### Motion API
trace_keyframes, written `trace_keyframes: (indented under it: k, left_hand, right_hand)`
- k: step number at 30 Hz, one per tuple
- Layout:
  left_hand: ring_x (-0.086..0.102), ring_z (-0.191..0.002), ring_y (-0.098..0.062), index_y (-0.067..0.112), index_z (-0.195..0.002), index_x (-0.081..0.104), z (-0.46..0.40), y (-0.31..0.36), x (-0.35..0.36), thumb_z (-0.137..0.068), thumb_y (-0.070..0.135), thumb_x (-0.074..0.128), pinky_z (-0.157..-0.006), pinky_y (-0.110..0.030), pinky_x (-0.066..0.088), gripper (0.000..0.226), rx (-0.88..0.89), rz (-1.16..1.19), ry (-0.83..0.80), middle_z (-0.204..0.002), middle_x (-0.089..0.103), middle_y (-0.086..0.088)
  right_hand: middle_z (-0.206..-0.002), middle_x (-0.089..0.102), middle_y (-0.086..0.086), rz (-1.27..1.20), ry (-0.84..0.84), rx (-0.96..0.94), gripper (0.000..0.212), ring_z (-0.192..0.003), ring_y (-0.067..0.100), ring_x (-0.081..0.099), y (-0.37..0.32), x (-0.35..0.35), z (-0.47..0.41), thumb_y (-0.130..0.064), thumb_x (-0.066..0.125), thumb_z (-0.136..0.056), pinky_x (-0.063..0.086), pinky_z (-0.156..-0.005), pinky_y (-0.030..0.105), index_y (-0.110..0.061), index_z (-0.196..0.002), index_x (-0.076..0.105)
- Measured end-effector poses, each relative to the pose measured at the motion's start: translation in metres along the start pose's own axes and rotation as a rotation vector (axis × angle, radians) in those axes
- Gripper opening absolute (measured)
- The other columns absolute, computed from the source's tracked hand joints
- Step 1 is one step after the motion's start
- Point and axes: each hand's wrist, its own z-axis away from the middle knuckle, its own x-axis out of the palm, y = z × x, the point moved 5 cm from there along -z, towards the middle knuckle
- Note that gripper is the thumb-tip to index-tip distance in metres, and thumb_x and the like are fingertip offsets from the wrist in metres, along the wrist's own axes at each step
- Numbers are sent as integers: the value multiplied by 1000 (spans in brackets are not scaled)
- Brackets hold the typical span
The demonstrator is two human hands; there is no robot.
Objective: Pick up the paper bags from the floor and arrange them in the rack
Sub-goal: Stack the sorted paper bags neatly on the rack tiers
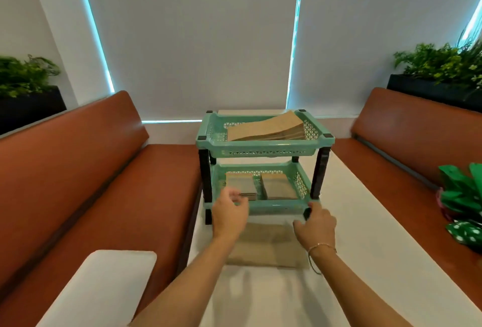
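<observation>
I see both hands (pixel 229 215) (pixel 317 225) at the rack's (pixel 263 145) lower tray, paper bags (pixel 268 128) stacked above them.

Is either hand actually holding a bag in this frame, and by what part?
Neither holds a bag. The left hand hovers loosely curled at the rack's lower tray; the right hand rests its fingertips near the rack's front right foot.

We see a white table (pixel 365 261) running between two brown benches. On it stands a mint-green two-tier rack (pixel 263 148) on black legs, set toward the far end. Just in front of the rack, a flat stack of brown paper bags (pixel 266 245) lies directly on the tabletop.
</observation>
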Motion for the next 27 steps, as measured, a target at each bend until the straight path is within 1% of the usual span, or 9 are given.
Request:
trace_keyframes:
  k: [2, 4, 7, 11, 13, 17, 20, 22, 27]
  left_hand:
    - [54, -108, -21, 11, -126, 46, 15, -54, 16, -86, 32, 64, -84, -29, 43, 49, -217, -163, -168, -123, 55, -6]
    - [49, -118, -25, 9, -134, 39, 27, -92, 22, -82, 38, 65, -88, -30, 44, 65, -368, -280, -256, -131, 49, -8]
    - [48, -120, -27, 8, -135, 38, 31, -114, 25, -82, 37, 65, -96, -34, 44, 66, -402, -294, -278, -133, 48, -10]
    - [51, -116, -27, 6, -132, 39, 22, -115, 33, -87, 29, 63, -96, -34, 46, 56, -392, -254, -294, -129, 50, -12]
    - [51, -118, -27, 4, -134, 38, 17, -117, 35, -89, 28, 61, -95, -32, 46, 56, -425, -305, -283, -132, 49, -13]
    - [55, -96, -19, 3, -125, 47, 13, -122, 37, -89, 26, 61, -72, -23, 44, 45, -496, -371, -292, -121, 56, -10]
    - [56, -101, -21, 3, -122, 50, 12, -124, 38, -88, 24, 61, -80, -25, 46, 41, -542, -379, -343, -113, 57, -9]
    - [55, -99, -21, 3, -120, 51, 13, -126, 37, -85, 23, 65, -86, -28, 48, 43, -571, -361, -366, -105, 55, -7]
    - [52, -111, -27, 9, -119, 47, 17, -124, 32, -79, 21, 68, -89, -32, 49, 46, -533, -398, -335, -120, 55, -9]
  right_hand:
    - [-132, 47, 18, 52, -154, 196, 56, -122, 35, 40, 34, 27, 17, -28, 56, -88, 35, -99, 35, -11, -138, 37]
    - [-137, 43, 17, 54, -254, 305, 62, -126, 34, 37, 53, 43, 30, -33, 57, -88, 35, -101, 36, -12, -140, 32]
    - [-139, 43, 16, -1, -286, 330, 71, -128, 34, 38, 62, 52, 29, -28, 66, -82, 36, -103, 39, -9, -141, 31]
    - [-135, 45, 16, -20, -340, 388, 87, -123, 34, 46, 67, 62, 23, -23, 79, -69, 43, -101, 41, -10, -141, 31]
    - [-129, 51, 15, 34, -374, 417, 81, -117, 33, 51, 69, 65, 21, -26, 79, -67, 47, -96, 38, -9, -135, 38]
    - [-113, 59, 12, 96, -425, 460, 56, -103, 29, 59, 70, 69, 14, -23, 74, -64, 51, -88, 35, -7, -114, 53]
    - [-99, 60, 9, 138, -474, 484, 31, -97, 27, 61, 67, 68, 13, -20, 69, -69, 50, -82, 31, -9, -94, 55]
    - [-100, 59, 9, 151, -488, 485, 25, -98, 26, 60, 65, 66, 13, -21, 69, -69, 49, -82, 30, -10, -85, 53]
    - [-120, 54, 11, 146, -450, 447, 59, -110, 29, 53, 63, 63, 14, -24, 74, -65, 49, -90, 34, -9, -117, 51]
